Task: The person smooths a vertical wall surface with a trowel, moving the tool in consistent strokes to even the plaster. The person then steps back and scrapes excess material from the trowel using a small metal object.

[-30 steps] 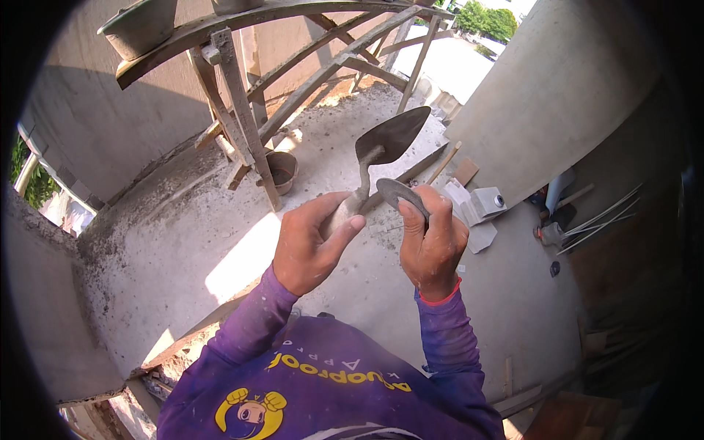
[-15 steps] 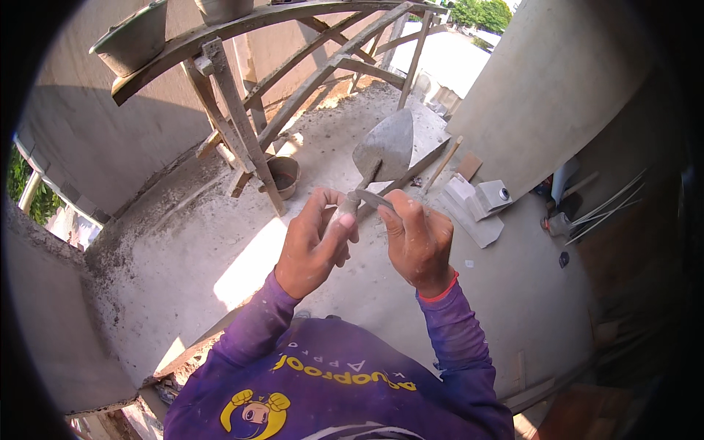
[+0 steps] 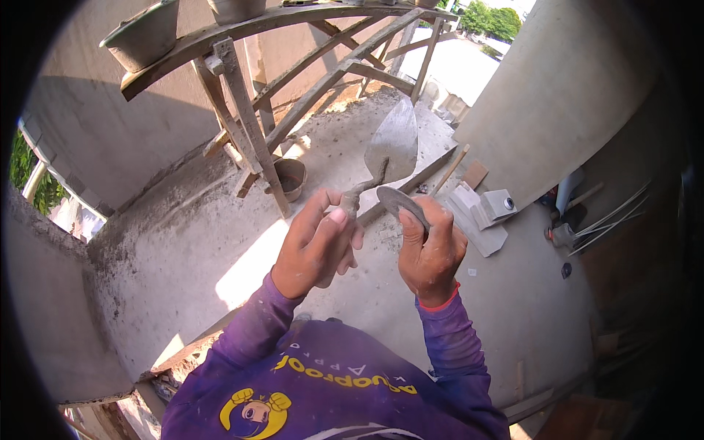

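Observation:
My left hand (image 3: 315, 238) is wrapped round the handle of a pointed masonry trowel (image 3: 394, 143). The trowel's broad grey blade points away from me, and its bent neck is caked with mortar. In my right hand (image 3: 431, 253) is a thin, dark grey piece with a rounded end (image 3: 397, 199), pinched between thumb and fingers. Its kind is unclear, since my fingers cover the other end. This piece is held just right of the trowel's neck, with a small gap between them.
A wooden trestle (image 3: 246, 117) with a plank top (image 3: 198, 45) stands ahead to the left, carrying buckets (image 3: 143, 37). Another bucket (image 3: 291, 178) sits on the floor beneath. To the right are a thick column (image 3: 565, 88), a wooden stick (image 3: 450, 169) and pale angular pieces (image 3: 480, 216).
My right hand has moved slightly right and down, drawing the dark grey piece away from the trowel's neck. The trowel blade has turned and appears narrower.

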Demonstrator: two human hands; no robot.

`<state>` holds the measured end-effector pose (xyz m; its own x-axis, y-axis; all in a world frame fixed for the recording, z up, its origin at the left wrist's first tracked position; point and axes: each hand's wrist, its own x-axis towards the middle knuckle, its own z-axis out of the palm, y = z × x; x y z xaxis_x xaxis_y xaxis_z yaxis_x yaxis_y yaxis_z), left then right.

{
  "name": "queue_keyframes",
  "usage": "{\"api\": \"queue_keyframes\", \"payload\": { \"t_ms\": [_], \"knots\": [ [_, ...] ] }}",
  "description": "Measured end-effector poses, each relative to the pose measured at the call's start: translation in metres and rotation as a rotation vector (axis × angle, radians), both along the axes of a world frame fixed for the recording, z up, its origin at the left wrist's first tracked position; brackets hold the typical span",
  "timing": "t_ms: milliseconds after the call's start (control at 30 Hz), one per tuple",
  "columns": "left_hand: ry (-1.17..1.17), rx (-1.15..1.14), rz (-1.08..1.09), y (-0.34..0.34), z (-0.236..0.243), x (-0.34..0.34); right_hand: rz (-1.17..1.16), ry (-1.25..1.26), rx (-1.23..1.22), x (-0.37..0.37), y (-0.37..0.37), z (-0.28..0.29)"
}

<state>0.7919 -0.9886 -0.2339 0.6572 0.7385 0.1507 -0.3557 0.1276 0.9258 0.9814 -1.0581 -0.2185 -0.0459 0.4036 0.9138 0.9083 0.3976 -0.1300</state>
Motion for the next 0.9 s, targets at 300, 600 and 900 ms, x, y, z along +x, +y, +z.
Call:
{"api": "queue_keyframes", "payload": {
  "t_ms": [300,600,900],
  "knots": [
    [-0.199,-0.158,-0.117,0.007,0.001,-0.003,-0.052,-0.022,-0.215,0.0,-0.003,-0.012],
    [-0.193,-0.253,-0.014,0.004,-0.008,0.005,-0.006,0.238,-0.119,-0.013,-0.007,-0.003],
    [-0.07,-0.271,-0.001,-0.014,-0.006,0.01,0.005,0.039,-0.005,-0.02,0.014,0.009]
  ]
}}
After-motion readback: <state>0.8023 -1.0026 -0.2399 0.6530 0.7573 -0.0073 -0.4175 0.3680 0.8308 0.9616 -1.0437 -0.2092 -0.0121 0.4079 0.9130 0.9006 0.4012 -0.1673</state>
